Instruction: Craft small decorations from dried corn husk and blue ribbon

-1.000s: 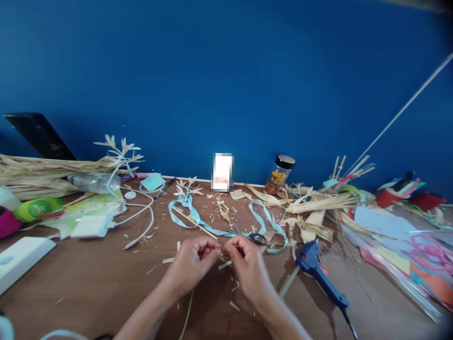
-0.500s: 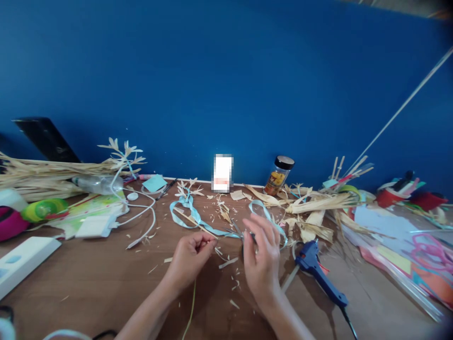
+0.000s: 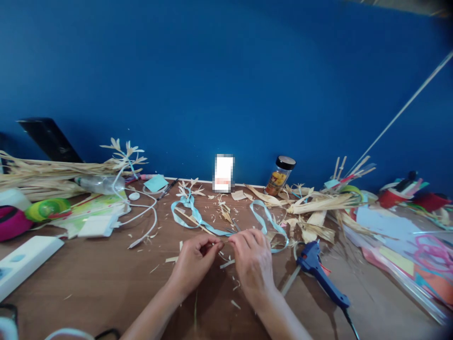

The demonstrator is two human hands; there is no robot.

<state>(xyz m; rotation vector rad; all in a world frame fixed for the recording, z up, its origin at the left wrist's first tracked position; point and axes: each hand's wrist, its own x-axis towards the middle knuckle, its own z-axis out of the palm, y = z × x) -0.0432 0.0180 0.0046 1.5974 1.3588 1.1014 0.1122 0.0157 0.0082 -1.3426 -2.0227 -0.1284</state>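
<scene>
**Running toward you: a green strand (image 3: 196,309) below your left hand (image 3: 193,267)**

A blue wall (image 3: 170,85) fills the view behind your brown counter (image 3: 106,288). Your two hands meet near the middle, fingertips almost together. On the left, your thumb and forefinger are closed in a pinch; what sits between them is too small to make out. Your right hand (image 3: 253,262) is back-up, its fingers bent toward the left one; you cannot tell from here what they grip.

Beyond your hands, light-blue ribbon (image 3: 274,224) lies in loops. Near your right forearm, a blue glue gun (image 3: 322,275) has its nozzle away from you and its handle slanting back to the right. The black-lidded jar (image 3: 278,175) by the wall bears a label with lettering too blurred to read.

The strand's long axis is close to straight up and down in your view, its near part toward your body, its upper end hidden by your hand. Pale shavings (image 3: 235,304) dot the surface.
</scene>
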